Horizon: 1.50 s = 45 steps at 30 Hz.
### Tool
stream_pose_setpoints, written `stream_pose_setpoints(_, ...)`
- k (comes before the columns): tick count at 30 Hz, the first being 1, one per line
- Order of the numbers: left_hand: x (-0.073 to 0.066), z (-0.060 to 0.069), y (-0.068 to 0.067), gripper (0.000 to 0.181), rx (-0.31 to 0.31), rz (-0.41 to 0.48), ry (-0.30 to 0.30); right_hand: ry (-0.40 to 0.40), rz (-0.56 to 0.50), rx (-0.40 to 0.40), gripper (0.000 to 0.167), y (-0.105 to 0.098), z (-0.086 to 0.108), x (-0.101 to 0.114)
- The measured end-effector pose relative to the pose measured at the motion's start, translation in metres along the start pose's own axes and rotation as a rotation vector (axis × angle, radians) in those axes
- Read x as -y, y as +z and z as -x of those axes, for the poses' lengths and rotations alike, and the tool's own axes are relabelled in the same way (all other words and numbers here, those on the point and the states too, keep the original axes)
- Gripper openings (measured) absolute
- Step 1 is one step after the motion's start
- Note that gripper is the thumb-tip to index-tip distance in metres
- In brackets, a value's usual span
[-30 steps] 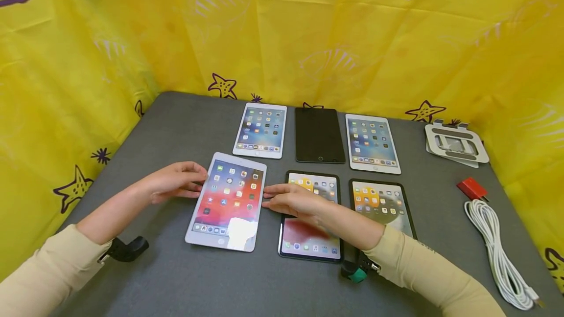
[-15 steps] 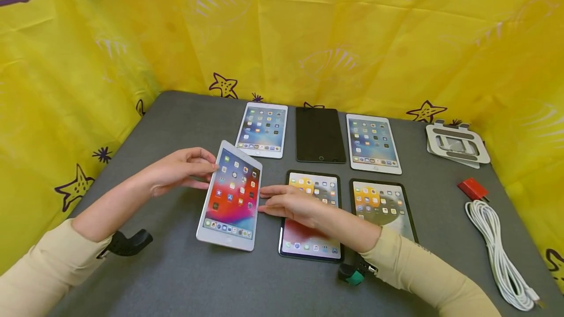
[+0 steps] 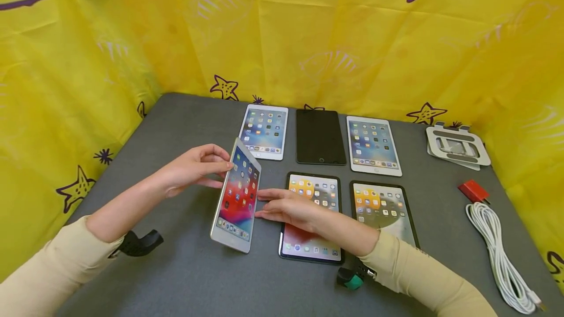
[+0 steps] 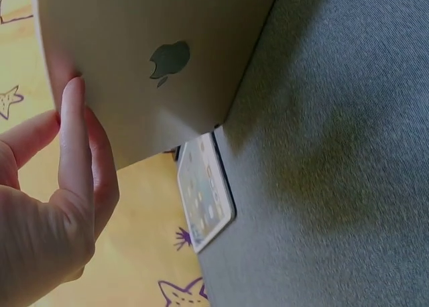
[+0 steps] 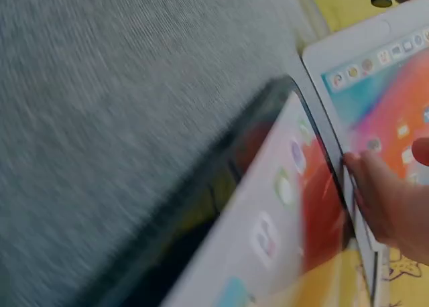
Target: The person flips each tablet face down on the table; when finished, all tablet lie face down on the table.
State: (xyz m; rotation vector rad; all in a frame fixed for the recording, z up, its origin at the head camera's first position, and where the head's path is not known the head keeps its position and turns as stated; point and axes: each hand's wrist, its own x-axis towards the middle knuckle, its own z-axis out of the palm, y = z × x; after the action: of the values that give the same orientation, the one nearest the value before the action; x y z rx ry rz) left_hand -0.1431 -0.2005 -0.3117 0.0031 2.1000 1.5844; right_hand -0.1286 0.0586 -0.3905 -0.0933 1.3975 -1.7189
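Note:
A white-framed tablet (image 3: 238, 199) with a red and blue screen stands tilted up, its right long edge low and its left edge raised. My left hand (image 3: 194, 166) pinches that raised edge, thumb at the front rim and fingers behind. The left wrist view shows the plain back of the tablet (image 4: 134, 99) with a dark apple logo, and fingertips of the left hand (image 4: 77, 179) against it. Fairly straight fingers of my right hand (image 3: 293, 210) touch the low right edge. That hand's forearm passes over a dark-framed tablet (image 3: 308, 246).
Behind lie two white tablets (image 3: 264, 131) (image 3: 374, 146) and a black-screened tablet (image 3: 320, 136). Another dark-framed tablet (image 3: 383, 204) lies to the right. Farther right are a folded stand (image 3: 458, 146), a red charger plug (image 3: 473, 191) and a coiled white cable (image 3: 498, 253). Yellow cloth (image 3: 264, 38) surrounds the grey table (image 3: 185, 283).
The tablet's left edge has risen and swung rightward, from nearly flat to steeply tilted. My left hand has moved right with it; the right hand has shifted slightly left.

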Motion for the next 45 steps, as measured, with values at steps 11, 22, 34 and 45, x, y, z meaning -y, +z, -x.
stream_pose_setpoints(11,-0.002,-0.005,0.017,0.048,-0.038,-0.012,0.035,-0.320,0.157,-0.290,0.036,0.010,-0.016,0.030)
stream_pose_setpoints(22,-0.005,-0.011,0.028,0.046,-0.022,0.013,0.062,-0.493,0.405,-0.403,0.047,0.012,-0.038,0.058)
stream_pose_setpoints(34,0.010,-0.005,0.031,0.034,-0.168,-0.442,0.574,-0.459,0.348,-0.367,0.045,0.007,-0.043,0.058)
stream_pose_setpoints(45,0.029,0.018,0.043,0.091,0.124,-0.817,1.092,-0.452,0.251,-0.314,0.042,0.001,-0.036,0.061)
